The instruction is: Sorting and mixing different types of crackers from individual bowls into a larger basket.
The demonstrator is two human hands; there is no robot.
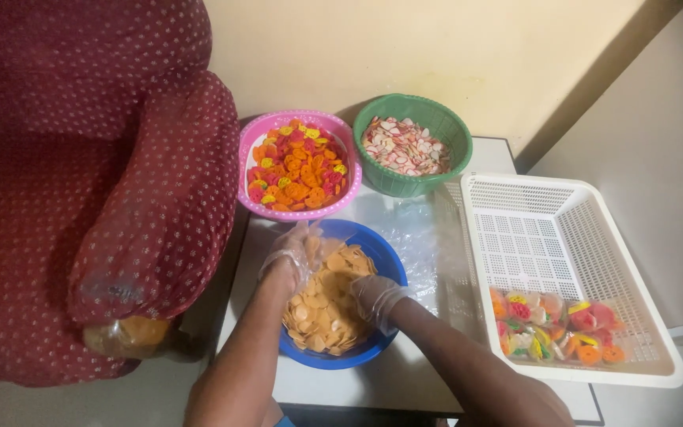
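Observation:
Both my hands wear thin clear plastic gloves and reach into a blue bowl full of round orange-tan crisps. My left hand sits at the bowl's upper left and holds a clear plastic bag against the crisps. At the right side of the bowl, my right hand rests on the crisps, fingers curled into the pile. I cannot tell whether it grips any.
A pink basket of red, orange and yellow crisps and a green basket of white-pink crisps stand behind. A white mesh tray at right holds several filled packets. Clear bags lie between. A dark red armchair crowds the left.

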